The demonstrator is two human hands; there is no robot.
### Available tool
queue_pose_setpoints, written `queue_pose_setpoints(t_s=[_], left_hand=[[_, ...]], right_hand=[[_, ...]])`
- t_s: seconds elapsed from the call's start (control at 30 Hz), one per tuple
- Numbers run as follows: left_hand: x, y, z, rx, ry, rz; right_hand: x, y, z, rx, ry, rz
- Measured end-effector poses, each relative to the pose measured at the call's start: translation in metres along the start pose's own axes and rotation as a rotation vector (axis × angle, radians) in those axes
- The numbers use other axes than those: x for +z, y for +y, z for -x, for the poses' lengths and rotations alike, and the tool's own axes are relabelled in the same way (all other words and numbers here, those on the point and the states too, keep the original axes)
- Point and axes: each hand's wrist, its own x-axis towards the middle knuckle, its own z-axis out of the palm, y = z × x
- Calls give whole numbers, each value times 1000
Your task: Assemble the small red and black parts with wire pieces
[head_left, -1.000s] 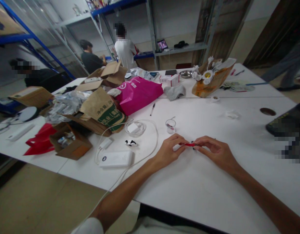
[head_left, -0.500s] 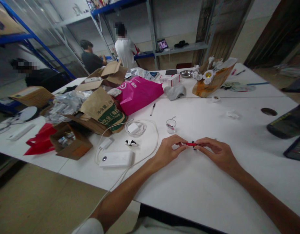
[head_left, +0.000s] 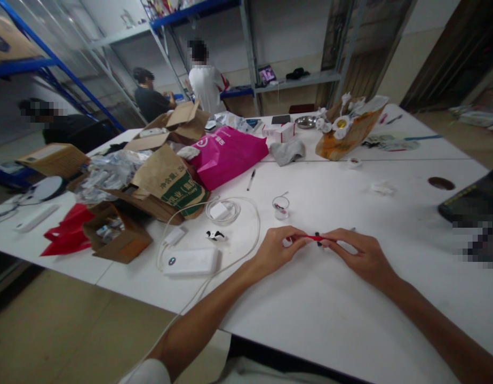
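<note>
We see a slim red strip (head_left: 315, 238), narrow and bright, stretched roughly level from left to right over the near part of the white table (head_left: 310, 304). A small dark piece (head_left: 318, 239) shows at its right portion, poking out above and below the red; we cannot tell whether the two are joined.

Our left hand (head_left: 279, 247) pinches the left end between thumb and fingertips, with a small gap open behind the pinch. Our right hand (head_left: 360, 253) has its thumb and fingertips closed on the right end, the other fingers loosely bent. Fingertips cover both ends of the strip, so its full length and outline are hidden, and its markings are too small to read. Just beyond the right hand, a tiny grey tip (head_left: 354, 229) peeks out, the rest of it out of sight.

On the far side of the strip, a little to the left, stands a clear cup (head_left: 281, 214) with a thin wire loop (head_left: 281, 202) above it; we cannot make out the small reddish contents. Farther left lie a black-and-white object (head_left: 215, 235) and a white power bank (head_left: 191, 261). At the right, a dark object (head_left: 474, 200) is cut off by the edge of the view.
</note>
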Motion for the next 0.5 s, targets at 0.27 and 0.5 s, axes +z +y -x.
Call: queue_pose_setpoints(t_s=[0.27, 0.5], left_hand=[[0, -3, -1, -14, -26, 2], [-1, -4, 0, 56, -8, 59]], right_hand=[[-2, -10, -4, 22, -19, -12], [0, -2, 1, 103, -46, -29]])
